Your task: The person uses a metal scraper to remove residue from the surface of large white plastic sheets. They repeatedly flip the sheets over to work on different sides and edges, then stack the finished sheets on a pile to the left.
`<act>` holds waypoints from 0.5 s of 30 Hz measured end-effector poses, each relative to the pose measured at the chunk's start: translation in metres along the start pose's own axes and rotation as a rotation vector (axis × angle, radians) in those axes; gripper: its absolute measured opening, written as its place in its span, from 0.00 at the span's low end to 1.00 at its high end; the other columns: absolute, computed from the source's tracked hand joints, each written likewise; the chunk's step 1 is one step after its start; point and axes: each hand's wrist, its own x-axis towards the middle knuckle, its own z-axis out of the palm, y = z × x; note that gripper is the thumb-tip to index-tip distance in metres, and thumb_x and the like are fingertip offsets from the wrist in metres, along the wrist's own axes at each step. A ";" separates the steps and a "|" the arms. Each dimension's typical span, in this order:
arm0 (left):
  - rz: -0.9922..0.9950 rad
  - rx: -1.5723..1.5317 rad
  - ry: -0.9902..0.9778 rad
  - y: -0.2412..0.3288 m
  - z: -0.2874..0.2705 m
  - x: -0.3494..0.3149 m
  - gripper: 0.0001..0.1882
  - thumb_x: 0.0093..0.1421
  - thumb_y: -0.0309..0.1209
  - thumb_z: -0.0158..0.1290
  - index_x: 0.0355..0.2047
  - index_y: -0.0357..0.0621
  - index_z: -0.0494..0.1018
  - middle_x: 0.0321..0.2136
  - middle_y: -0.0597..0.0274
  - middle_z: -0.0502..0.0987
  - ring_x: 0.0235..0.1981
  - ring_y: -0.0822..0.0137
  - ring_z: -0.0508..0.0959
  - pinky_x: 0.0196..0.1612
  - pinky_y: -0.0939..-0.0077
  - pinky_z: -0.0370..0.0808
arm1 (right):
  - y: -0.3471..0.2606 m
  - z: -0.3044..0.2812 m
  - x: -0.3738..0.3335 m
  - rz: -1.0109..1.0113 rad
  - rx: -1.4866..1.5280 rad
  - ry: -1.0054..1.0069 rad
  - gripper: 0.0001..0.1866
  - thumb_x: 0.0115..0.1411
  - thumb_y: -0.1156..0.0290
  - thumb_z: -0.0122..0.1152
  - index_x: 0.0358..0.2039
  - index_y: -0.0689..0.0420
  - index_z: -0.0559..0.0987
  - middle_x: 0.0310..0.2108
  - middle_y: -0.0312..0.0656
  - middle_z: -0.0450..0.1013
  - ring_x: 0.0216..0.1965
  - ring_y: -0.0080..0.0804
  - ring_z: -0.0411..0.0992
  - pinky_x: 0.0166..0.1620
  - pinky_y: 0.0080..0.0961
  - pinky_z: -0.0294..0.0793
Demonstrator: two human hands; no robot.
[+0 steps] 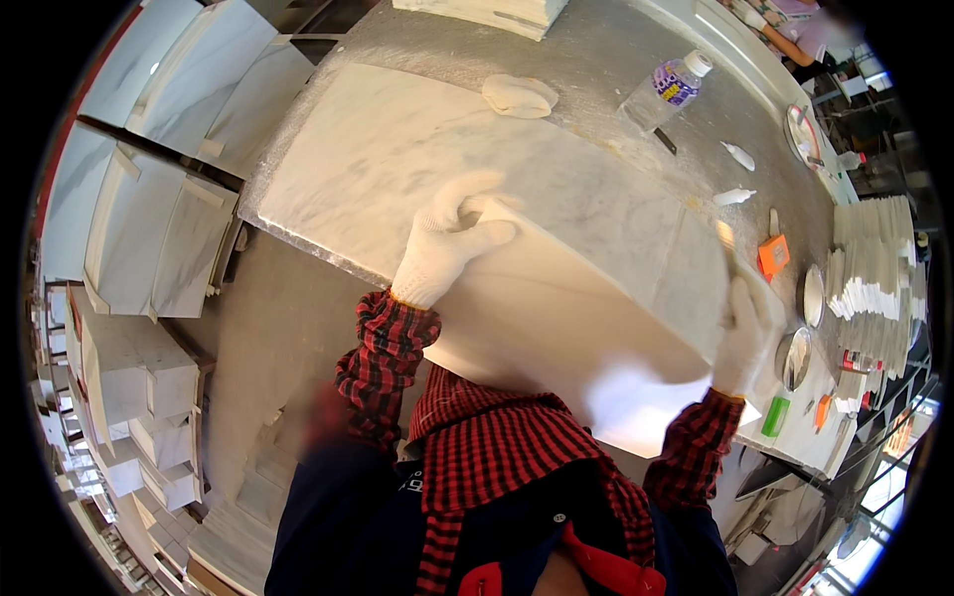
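Observation:
Both my hands wear white knit gloves. Between them a pale marble slab is raised on edge, tilted, its plain face toward me. My left hand grips its upper left corner, thumb on the near side and fingers curled over the edge. My right hand is closed at the slab's right end; its fingers are slightly blurred. Beyond the raised slab, a grey-veined marble slab lies flat on the worktable. How the raised slab's lower edge rests is hidden.
A folded white cloth and a clear bottle are at the back. White squeeze tubes, an orange block, bowls and a green block lie right, near stacked tiles. Marble pieces stand left. Another person is far right.

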 end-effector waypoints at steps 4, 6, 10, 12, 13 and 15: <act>0.001 0.006 0.010 0.003 0.001 -0.001 0.30 0.57 0.17 0.62 0.61 0.39 0.68 0.46 0.57 0.81 0.47 0.68 0.80 0.53 0.72 0.77 | 0.074 -0.101 -0.007 0.166 0.054 0.355 0.16 0.71 0.66 0.55 0.51 0.61 0.83 0.25 0.23 0.61 0.24 0.12 0.54 0.28 0.15 0.51; 0.022 0.021 0.006 0.002 0.001 0.001 0.30 0.58 0.17 0.62 0.60 0.38 0.69 0.46 0.58 0.81 0.46 0.70 0.80 0.52 0.74 0.77 | 0.128 -0.169 -0.016 0.227 -0.003 0.509 0.20 0.69 0.65 0.58 0.58 0.61 0.80 0.38 0.28 0.76 0.34 0.17 0.69 0.37 0.14 0.67; 0.084 0.137 0.023 -0.006 0.001 0.003 0.29 0.58 0.18 0.63 0.60 0.37 0.70 0.45 0.58 0.82 0.44 0.71 0.80 0.50 0.75 0.77 | 0.192 -0.259 -0.029 0.300 -0.074 0.693 0.20 0.68 0.67 0.59 0.58 0.62 0.79 0.38 0.30 0.77 0.34 0.18 0.71 0.41 0.19 0.73; 0.067 0.130 0.040 -0.009 0.001 0.004 0.27 0.57 0.18 0.62 0.58 0.36 0.71 0.44 0.58 0.82 0.45 0.71 0.79 0.51 0.76 0.76 | 0.210 -0.294 -0.025 0.347 -0.350 0.729 0.19 0.66 0.65 0.59 0.54 0.60 0.83 0.39 0.36 0.81 0.36 0.24 0.76 0.46 0.24 0.76; 0.055 0.104 0.050 -0.009 0.003 0.003 0.25 0.58 0.19 0.62 0.57 0.36 0.72 0.43 0.60 0.81 0.45 0.71 0.79 0.51 0.76 0.76 | 0.218 -0.306 -0.021 0.291 -0.506 0.722 0.19 0.64 0.64 0.59 0.51 0.59 0.84 0.41 0.39 0.82 0.39 0.29 0.78 0.48 0.27 0.76; 0.044 0.091 0.078 -0.013 0.000 0.001 0.26 0.58 0.19 0.61 0.57 0.36 0.72 0.43 0.60 0.81 0.45 0.71 0.79 0.52 0.76 0.76 | 0.219 -0.313 -0.012 0.244 -0.728 0.685 0.18 0.62 0.63 0.58 0.47 0.58 0.86 0.44 0.45 0.83 0.45 0.38 0.81 0.51 0.32 0.77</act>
